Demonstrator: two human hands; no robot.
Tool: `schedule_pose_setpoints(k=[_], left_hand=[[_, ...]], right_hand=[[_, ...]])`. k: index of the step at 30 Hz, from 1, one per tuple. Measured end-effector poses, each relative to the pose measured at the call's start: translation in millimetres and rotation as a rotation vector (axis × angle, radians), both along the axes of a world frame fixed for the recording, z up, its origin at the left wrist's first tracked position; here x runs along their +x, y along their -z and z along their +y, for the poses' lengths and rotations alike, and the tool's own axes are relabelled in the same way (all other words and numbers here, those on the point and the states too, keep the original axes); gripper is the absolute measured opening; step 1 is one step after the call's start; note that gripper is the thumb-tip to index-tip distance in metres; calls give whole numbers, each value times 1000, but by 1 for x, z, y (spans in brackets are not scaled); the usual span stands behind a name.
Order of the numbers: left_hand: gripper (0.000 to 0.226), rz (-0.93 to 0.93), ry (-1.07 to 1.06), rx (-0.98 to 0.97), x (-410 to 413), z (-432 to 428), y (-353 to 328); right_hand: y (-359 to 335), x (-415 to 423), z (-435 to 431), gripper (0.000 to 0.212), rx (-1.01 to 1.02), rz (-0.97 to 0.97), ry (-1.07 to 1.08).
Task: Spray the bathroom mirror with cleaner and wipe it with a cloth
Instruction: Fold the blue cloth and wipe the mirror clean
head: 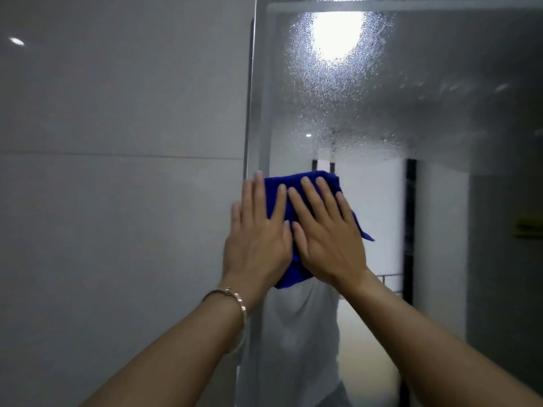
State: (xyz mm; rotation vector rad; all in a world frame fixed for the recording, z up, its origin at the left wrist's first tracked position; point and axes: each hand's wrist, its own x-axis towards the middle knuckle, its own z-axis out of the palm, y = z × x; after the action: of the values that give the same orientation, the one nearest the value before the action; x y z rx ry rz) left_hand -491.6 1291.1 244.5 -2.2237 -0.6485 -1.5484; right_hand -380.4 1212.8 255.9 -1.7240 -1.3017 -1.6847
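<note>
The mirror fills the right side of the view, its frosted left edge running down the middle. Spray droplets speckle its upper part around a reflected ceiling light. A blue cloth lies flat against the glass near the left edge. My left hand presses on the cloth's left part with straight fingers, its outer fingers over the mirror's edge. My right hand presses flat on the cloth beside it, thumbs touching. No spray bottle is in view.
A grey tiled wall lies left of the mirror. The glass reflects a person in a white shirt, a bright doorway with a dark frame and a metal rack.
</note>
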Motion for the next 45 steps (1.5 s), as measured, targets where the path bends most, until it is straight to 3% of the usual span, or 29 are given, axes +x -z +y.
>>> schedule_pose_setpoints(k=[11, 16, 20, 29, 38, 45], left_hand=[[51, -194, 124, -50, 48, -25, 34], [57, -132, 182, 69, 44, -4, 24], [60, -81, 119, 188, 28, 14, -18], [62, -90, 77, 203, 6, 35, -141], [64, -146, 137, 250, 11, 37, -116], [58, -108, 93, 269, 12, 32, -40]], right_hand=[[17, 30, -22, 49, 52, -110, -17], [16, 25, -14, 50, 116, -74, -47], [-12, 12, 2, 53, 149, -23, -45], [-132, -12, 22, 54, 129, 48, 17], [-106, -10, 32, 57, 240, 16, -76], [-28, -4, 25, 52, 214, 15, -102]])
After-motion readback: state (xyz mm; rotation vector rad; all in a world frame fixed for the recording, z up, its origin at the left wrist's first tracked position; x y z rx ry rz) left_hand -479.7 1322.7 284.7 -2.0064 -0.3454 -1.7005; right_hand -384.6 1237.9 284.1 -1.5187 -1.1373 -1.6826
